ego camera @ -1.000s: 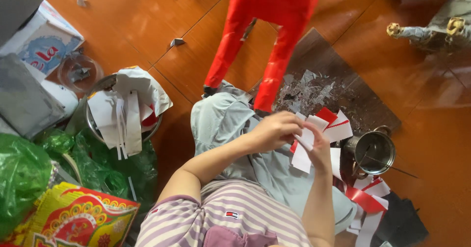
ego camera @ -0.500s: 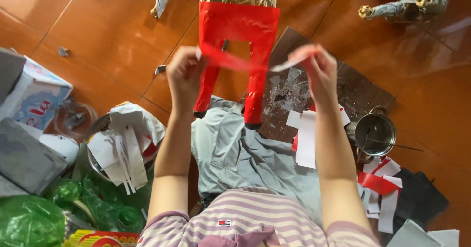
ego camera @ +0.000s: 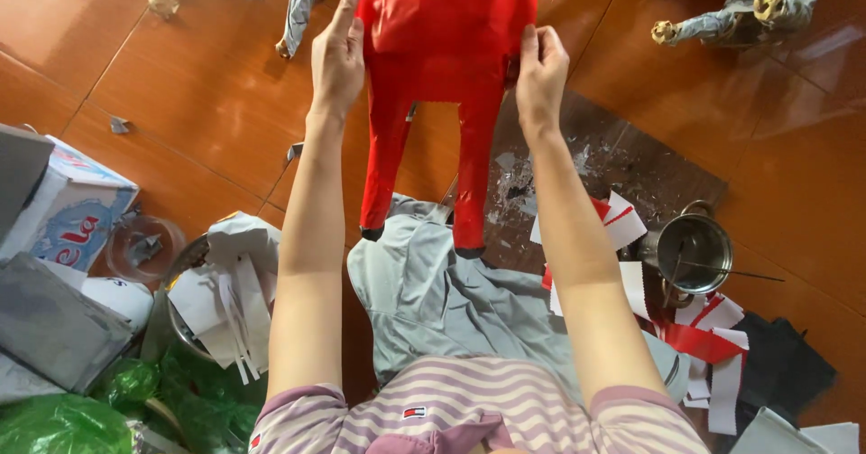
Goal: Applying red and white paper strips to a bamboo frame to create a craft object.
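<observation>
Two hands hold up a red trouser-shaped paper piece at the top centre of the frame.

Head view: the left hand [ego camera: 338,53] and right hand [ego camera: 539,66] pinch the side edges of the red paper piece [ego camera: 442,66], whose long axis runs down the frame, legs hanging between the forearms. Below lie grey cloth [ego camera: 451,301], a small metal pot [ego camera: 693,254] at the right and paper scraps [ego camera: 225,301] at the left.

Glossy reddish-brown tiled floor [ego camera: 180,84] reflecting soft daylight, with a dark mat [ego camera: 649,170] on it.

Paper figure [ego camera: 433,84] btwn hands, pot [ego camera: 693,254] right
</observation>
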